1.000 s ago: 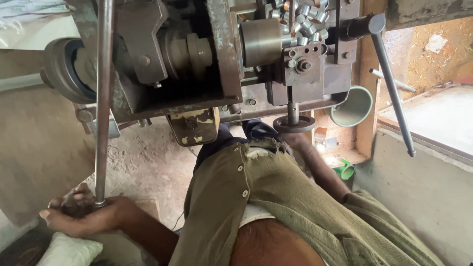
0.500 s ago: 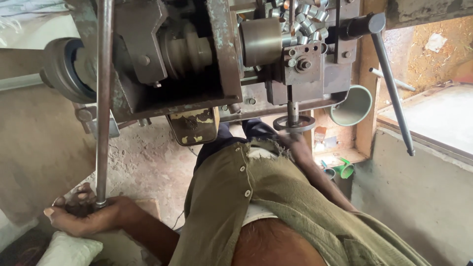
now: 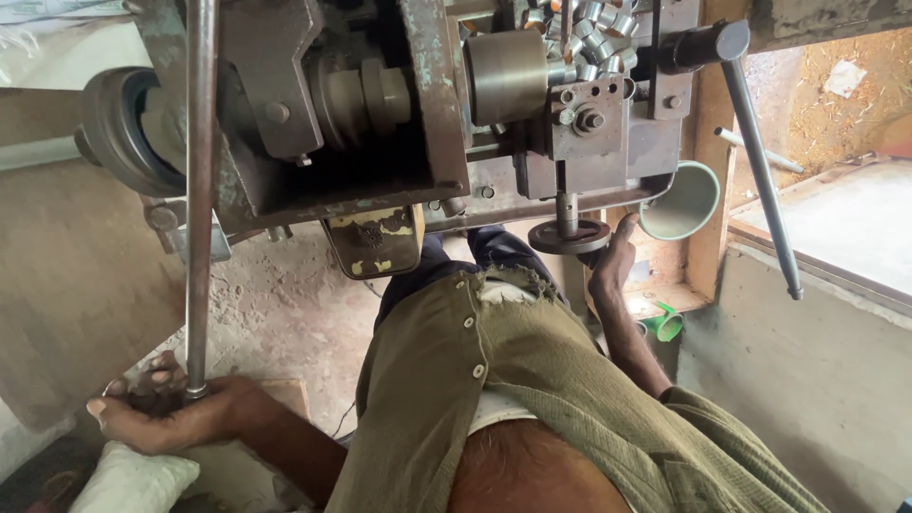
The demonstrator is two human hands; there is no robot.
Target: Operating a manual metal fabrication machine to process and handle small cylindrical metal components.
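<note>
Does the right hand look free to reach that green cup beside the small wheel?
Probably yes. The right hand rests at the small wheel, and the green cup hangs just beside it with nothing between them.

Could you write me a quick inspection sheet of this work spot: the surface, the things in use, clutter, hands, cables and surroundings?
Surface: rough, dusty concrete floor.
Job's things: worn metal machine; long steel lever; small round handwheel.
Clutter: heap of short metal sleeves atop the machine; green cup; pale funnel; white sack.
Hands: left hand grips the lever's lower end; right hand touches the handwheel.
Cables: nothing seen.
Surroundings: second long handle slanting right; concrete ledge.
</note>
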